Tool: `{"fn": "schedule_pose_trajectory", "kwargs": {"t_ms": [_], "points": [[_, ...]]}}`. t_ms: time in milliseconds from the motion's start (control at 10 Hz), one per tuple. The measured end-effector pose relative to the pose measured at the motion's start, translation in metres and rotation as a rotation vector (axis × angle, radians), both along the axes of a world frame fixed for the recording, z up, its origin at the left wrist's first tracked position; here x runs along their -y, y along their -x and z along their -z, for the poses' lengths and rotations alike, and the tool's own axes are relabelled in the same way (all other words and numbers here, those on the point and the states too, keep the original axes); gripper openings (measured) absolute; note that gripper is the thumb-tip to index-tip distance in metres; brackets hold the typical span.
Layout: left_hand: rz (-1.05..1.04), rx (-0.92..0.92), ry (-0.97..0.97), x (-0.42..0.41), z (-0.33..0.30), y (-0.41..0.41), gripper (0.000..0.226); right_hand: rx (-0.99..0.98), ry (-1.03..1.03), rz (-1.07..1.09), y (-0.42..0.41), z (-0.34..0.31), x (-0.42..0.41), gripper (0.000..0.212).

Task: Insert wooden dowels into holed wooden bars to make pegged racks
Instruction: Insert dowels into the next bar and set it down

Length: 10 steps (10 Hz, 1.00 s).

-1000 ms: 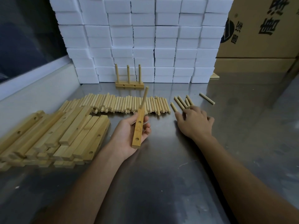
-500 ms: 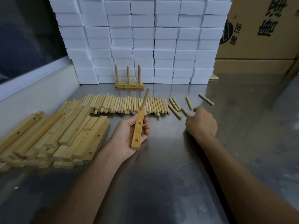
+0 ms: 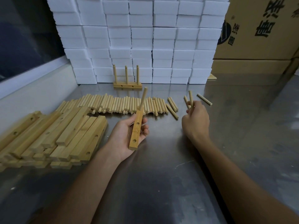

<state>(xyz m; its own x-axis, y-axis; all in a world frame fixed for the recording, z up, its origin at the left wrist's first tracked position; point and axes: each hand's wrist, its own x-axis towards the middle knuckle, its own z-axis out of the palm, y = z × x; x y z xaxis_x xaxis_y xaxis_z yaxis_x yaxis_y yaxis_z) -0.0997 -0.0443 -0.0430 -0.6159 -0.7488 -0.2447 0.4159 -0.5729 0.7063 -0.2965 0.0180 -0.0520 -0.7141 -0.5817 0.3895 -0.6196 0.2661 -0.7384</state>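
Right hand [image 3: 195,122] has lifted a dowel [image 3: 191,98], now near upright.

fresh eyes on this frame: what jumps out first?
The wall of white foam blocks at the back of the steel table, with one finished three-peg rack standing at its foot. Then the left hand holding a holed bar with one dowel already in, while the right hand pinches a loose dowel upright. Spare bars are heaped at left.

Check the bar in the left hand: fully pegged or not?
Not fully. The bar in the left hand carries one dowel at its far end; two nearer holes show empty.
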Motion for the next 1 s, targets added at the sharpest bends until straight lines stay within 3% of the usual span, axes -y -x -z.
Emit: {"fn": "schedule_pose_trajectory", "kwargs": {"t_ms": [100, 300, 400, 600, 700, 900, 1000], "points": [[0.001, -0.001, 0.002, -0.001, 0.0, 0.0, 0.032, 0.006, 0.15, -0.078, -0.006, 0.001, 0.0, 0.017], [0.006, -0.006, 0.006, -0.002, -0.001, 0.001, 0.031, 0.045, 0.255, -0.077, -0.012, 0.0, -0.002, 0.05], [0.004, -0.002, 0.01, -0.001, -0.001, 0.001, 0.031, 0.055, 0.253, -0.084, -0.012, 0.0, -0.002, 0.052], [0.005, -0.01, 0.006, 0.0, 0.0, 0.001, 0.03, 0.019, 0.242, -0.118, -0.012, 0.002, -0.002, 0.038], [0.006, -0.014, 0.006, 0.0, 0.001, 0.001, 0.029, -0.073, 0.209, -0.019, -0.009, 0.003, -0.002, 0.03], [0.009, -0.02, -0.001, 0.001, 0.001, 0.0, 0.03, 0.003, 0.307, -0.131, -0.018, -0.001, -0.004, 0.023], [0.01, -0.026, -0.001, 0.001, 0.002, 0.0, 0.03, -0.009, 0.242, -0.167, -0.018, 0.001, -0.005, 0.009]]}}
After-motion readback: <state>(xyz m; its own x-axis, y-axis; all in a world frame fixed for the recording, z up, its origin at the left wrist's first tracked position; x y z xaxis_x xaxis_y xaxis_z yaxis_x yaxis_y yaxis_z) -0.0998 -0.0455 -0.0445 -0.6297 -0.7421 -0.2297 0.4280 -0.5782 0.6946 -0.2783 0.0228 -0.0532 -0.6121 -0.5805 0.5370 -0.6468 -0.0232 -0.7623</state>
